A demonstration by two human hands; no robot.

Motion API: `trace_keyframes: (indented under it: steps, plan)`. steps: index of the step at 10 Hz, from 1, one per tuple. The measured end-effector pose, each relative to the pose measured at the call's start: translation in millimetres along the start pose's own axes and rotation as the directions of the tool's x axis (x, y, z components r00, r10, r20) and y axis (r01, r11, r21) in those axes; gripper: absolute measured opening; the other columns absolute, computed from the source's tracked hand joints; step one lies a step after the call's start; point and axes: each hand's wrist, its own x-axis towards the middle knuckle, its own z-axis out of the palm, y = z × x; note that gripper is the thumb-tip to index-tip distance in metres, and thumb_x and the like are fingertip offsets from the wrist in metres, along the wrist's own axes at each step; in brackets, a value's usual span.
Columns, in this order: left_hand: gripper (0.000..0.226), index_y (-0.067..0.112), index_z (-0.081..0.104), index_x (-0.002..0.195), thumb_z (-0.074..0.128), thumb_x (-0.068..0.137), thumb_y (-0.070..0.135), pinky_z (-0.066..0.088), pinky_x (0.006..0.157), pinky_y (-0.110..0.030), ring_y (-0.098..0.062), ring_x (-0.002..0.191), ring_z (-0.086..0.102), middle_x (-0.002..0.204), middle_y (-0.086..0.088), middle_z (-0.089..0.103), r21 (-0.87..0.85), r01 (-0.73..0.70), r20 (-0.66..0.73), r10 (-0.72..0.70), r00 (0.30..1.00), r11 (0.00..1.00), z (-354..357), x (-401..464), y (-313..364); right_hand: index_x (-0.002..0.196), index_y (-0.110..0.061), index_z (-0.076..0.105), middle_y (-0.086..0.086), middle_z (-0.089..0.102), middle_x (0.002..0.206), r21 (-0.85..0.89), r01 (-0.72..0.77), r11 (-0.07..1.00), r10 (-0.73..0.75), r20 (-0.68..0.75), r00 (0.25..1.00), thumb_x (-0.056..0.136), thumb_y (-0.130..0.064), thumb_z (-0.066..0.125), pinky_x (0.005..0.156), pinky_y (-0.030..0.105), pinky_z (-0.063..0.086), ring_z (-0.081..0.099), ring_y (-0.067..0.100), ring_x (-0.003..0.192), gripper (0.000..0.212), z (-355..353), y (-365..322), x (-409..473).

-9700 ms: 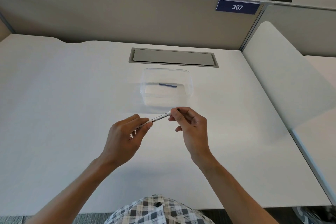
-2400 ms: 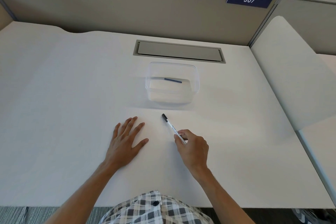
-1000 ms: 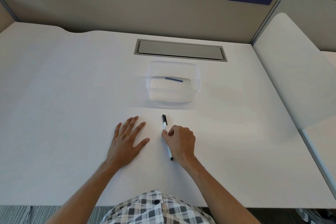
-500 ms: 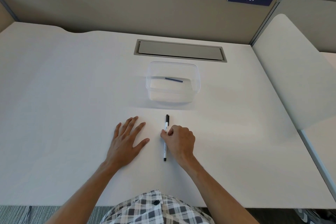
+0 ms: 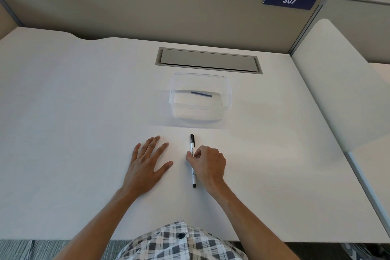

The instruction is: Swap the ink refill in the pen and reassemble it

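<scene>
A white pen [image 5: 192, 167] with a black cap and black tip lies on the white desk [image 5: 73, 112], pointing straight away from me. My right hand [image 5: 207, 163] sits beside it with curled fingers and pinches the barrel at its middle. My left hand [image 5: 147, 164] lies flat on the desk to the pen's left, fingers spread, holding nothing. A blue ink refill [image 5: 201, 94] lies inside a clear plastic box [image 5: 226, 99] farther back.
A grey cable hatch [image 5: 207, 60] is set into the desk behind the box. Beige partition walls [image 5: 147, 12] close off the back and the right side, one carrying a blue sign reading 307 [image 5: 289, 0]. The desk's front edge runs just before my checked shirt.
Earlier both hands held the pen in the air. Since then it was laid on the desk and my right hand turned it from slanted to straight; my left hand stays flat.
</scene>
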Motion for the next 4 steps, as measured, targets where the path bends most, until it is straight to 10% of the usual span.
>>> trace_keyframes:
  steps: [2, 4]
  plan:
    - [0.069, 0.034, 0.033, 0.148, 0.025, 0.089, 0.069, 0.006, 0.120, -0.042, -0.014, 0.148, 0.011, 0.160, 0.004, 0.020, -0.009, -0.007, 0.005, 0.007, 1.000, 1.000, 0.2, 0.8, 0.7, 0.071, -0.015, 0.060, -0.001, 0.066, 0.063, 0.016, 0.020, 1.000, -0.019, -0.056, 0.998, 0.083, -0.058, 0.056, 0.064, 0.032, 0.047, 0.063, 0.027, 0.064, 0.045, -5.0, -1.8, -3.8]
    - [0.072, 0.029, 0.050, 0.137, 0.027, 0.087, 0.074, 0.013, 0.118, -0.041, -0.018, 0.144, 0.026, 0.154, 0.003, 0.036, -0.102, 0.021, -0.019, -0.023, 1.000, 0.995, -3.6, 5.4, -2.4, 0.112, -0.022, 0.063, -0.006, 0.073, 0.087, 0.007, 0.061, 0.998, -0.060, -0.110, 0.992, 0.088, -0.057, 0.053, 0.072, 0.030, 0.046, 0.069, 0.022, 0.084, 0.044, -27.9, 6.5, 7.3]
